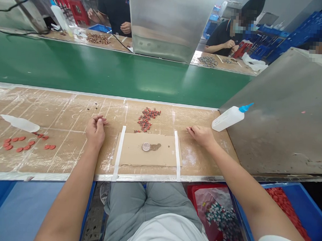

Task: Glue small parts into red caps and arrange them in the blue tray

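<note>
My left hand [96, 128] rests on the brown worktop left of the taped cardboard [131, 157], its fingers loosely curled; whether anything is in them cannot be made out. Right of the cardboard, my right hand [199, 135] has its fingers pinched together, with something small and dark at the tips. A small round clear dish [146, 146] sits on the cardboard beside a wet brown stain [155, 147]. Behind it lies a pile of small red and dark parts [147, 119]. The white bottle with a blue nozzle [228, 118] leans near the metal panel, beyond my right hand.
Red discs [27, 147] and a white pointed piece [21, 123] lie at left. A green belt [120, 70] runs behind the worktop. A metal panel [283, 124] bounds the right. Below are blue bins [305, 205] and a red one. Two people sit across the belt.
</note>
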The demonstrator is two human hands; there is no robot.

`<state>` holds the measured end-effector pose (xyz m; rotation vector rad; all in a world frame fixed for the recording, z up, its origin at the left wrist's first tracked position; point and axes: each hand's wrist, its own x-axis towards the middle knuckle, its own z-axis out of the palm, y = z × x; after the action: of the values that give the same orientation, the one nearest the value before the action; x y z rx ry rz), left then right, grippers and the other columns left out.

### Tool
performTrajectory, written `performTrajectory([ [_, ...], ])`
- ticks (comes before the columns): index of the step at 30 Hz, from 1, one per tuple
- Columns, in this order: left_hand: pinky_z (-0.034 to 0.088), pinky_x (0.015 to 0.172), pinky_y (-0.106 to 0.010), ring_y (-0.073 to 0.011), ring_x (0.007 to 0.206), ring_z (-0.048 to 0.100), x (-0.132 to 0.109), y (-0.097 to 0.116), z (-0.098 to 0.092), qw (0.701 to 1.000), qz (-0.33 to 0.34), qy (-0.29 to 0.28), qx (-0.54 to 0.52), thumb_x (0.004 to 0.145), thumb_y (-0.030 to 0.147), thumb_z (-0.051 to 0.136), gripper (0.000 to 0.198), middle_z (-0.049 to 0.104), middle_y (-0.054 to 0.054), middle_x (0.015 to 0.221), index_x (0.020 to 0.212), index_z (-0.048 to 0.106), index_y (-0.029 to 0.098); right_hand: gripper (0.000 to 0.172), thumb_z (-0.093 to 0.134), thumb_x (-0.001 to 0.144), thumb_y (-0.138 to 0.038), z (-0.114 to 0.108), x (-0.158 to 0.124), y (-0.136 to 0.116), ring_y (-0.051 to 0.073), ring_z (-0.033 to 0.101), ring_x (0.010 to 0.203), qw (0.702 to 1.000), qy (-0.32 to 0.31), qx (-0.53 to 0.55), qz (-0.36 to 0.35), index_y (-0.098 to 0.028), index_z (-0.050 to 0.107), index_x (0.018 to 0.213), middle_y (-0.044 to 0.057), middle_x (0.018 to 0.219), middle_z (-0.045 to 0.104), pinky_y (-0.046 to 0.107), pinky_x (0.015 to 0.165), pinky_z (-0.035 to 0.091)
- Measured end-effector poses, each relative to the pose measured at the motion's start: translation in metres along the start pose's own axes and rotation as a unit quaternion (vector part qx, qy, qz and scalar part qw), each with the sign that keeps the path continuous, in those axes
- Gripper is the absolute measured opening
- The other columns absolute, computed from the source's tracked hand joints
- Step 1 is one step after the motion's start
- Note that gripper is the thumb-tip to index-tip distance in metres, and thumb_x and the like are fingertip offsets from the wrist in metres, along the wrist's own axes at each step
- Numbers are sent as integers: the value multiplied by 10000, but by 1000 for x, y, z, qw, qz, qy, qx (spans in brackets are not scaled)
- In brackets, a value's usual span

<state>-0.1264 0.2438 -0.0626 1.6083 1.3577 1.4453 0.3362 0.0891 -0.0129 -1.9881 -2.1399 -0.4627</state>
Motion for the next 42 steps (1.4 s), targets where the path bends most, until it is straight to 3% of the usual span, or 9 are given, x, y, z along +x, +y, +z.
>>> performTrajectory([
  [11,542,813,-349,-162,766,659,-2,-2,0,997,-26,39,-57,905,499,482,372,650,-71,952,1066,587,180,518,355,987,-471,-34,19,-15,131,519,502,996,47,61,34,-208,503,566,11,466,547,272,526,293],
  [16,542,803,-334,-149,763,663,-8,10,-4,991,-37,96,-81,900,504,475,375,651,-78,941,1035,576,169,516,395,970,-506,-68,56,-48,123,520,465,987,87,135,11,-215,509,559,-1,446,554,256,514,343],
  [20,545,819,-343,-165,825,671,-34,31,-29,984,-44,159,-73,917,507,435,386,658,-93,976,1049,580,175,492,422,961,-510,-99,107,-96,132,554,483,974,128,165,-82,-223,538,578,1,454,572,261,496,357],
  [23,539,850,-364,-185,878,663,-89,58,-63,967,-52,245,-48,937,487,406,362,654,-94,1006,1076,575,199,492,430,964,-499,-124,149,-158,124,524,475,947,174,188,-196,-229,519,562,-9,449,546,264,477,336],
  [26,522,876,-405,-217,912,650,-176,93,-86,936,-85,340,-26,945,442,392,289,651,-84,994,1051,581,251,497,429,971,-480,-151,178,-247,109,487,472,886,199,240,-343,-225,489,549,-18,457,520,262,472,304],
  [31,519,857,-442,-249,905,644,-322,120,-82,885,-245,395,-37,921,464,424,253,663,-89,939,993,606,304,500,397,979,-498,-169,161,-424,108,489,514,749,148,319,-562,-212,498,583,-4,521,536,262,509,299],
  [35,523,888,-416,-242,941,657,-423,98,-92,822,-378,421,-54,895,492,474,247,672,-97,998,1010,610,321,513,357,987,-511,-124,93,-560,127,525,556,683,86,319,-651,-192,544,631,32,584,590,280,528,269],
  [37,522,889,-416,-247,958,659,-472,84,-104,787,-412,458,-42,885,472,485,232,675,-98,1002,997,617,316,519,321,997,-504,-87,50,-617,135,551,575,676,21,276,-683,-179,589,693,51,635,641,284,536,259],
  [42,516,880,-437,-263,918,674,-568,48,-125,718,-479,504,-31,807,391,538,200,693,-109,925,915,637,255,481,350,996,-446,0,-44,-713,155,600,578,658,-44,202,-725,-154,660,773,82,704,707,279,525,244],
])
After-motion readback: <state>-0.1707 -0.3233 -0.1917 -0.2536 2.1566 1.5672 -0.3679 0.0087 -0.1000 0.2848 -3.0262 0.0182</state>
